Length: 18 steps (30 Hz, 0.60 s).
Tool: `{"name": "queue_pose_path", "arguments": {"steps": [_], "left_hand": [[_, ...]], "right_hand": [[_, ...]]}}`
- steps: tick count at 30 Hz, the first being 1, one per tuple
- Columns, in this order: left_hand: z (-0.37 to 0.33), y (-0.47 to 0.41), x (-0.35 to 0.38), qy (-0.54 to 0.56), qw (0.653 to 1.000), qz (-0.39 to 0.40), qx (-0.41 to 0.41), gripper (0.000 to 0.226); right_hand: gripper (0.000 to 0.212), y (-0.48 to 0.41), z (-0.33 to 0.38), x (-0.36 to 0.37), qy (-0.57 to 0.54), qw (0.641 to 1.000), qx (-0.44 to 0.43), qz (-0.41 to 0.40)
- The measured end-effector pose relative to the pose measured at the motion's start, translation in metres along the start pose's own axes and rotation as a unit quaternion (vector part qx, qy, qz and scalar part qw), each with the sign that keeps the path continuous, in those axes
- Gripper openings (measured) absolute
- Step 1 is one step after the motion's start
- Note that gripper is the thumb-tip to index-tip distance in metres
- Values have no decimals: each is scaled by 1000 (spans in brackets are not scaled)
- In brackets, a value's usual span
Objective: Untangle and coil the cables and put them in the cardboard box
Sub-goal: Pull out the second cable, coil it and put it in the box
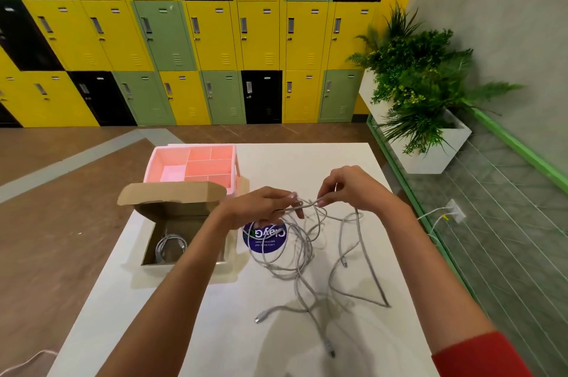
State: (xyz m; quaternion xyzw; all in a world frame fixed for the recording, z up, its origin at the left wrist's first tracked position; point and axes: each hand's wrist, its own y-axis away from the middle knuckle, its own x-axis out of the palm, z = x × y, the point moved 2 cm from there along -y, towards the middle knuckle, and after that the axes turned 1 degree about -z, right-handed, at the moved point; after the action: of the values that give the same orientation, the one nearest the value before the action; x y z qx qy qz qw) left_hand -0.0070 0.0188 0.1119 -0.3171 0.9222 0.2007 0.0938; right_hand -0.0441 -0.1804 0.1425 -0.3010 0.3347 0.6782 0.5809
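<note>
- Left hand and right hand each pinch a grey strand of the cable tangle, fingertips close together at one crossing.
- I'm holding that crossing up off the table so the loops hang loose and show which strand passes through. The rest trails on the table towards me, plugs free.
- Cardboard box sits open just left of my hands, flap back, one coiled cable inside. Short drop-off.
- My read: mid-untangle, coiling not yet begun.
</note>
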Motion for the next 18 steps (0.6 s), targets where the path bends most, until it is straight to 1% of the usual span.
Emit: {"name": "queue_pose_path", "arguments": {"steps": [2, 4, 6, 9, 12, 14, 16, 18], "left_hand": [[-3, 4, 1, 96, 993, 66, -11, 45], [-4, 6, 2, 173, 978, 119, -3, 37], [-4, 6, 2, 231, 962, 145, 13, 32], [-3, 3, 3, 301, 942, 148, 31, 30], [2, -2, 3, 351, 927, 127, 36, 30], [8, -5, 0, 383, 916, 114, 46, 32], [11, -6, -1, 411, 904, 106, 49, 36], [10, -7, 1, 411, 905, 97, 43, 40]], "right_hand": [[13, 0, 1, 1, 0, 1000, -20, 2], [14, -1, 1, 3, -1, 999, -34, 11], [15, -1, 1, 5, 23, 999, -44, 23], [16, -1, 2, 10, 89, 994, -51, 27], [16, 2, 3, 11, 111, 991, -47, 65], [19, 7, 4, 10, 65, 994, -49, 77], [24, 9, 4, 9, -19, 998, -46, 35], [27, 9, 4, 10, -70, 996, -50, -26]]}}
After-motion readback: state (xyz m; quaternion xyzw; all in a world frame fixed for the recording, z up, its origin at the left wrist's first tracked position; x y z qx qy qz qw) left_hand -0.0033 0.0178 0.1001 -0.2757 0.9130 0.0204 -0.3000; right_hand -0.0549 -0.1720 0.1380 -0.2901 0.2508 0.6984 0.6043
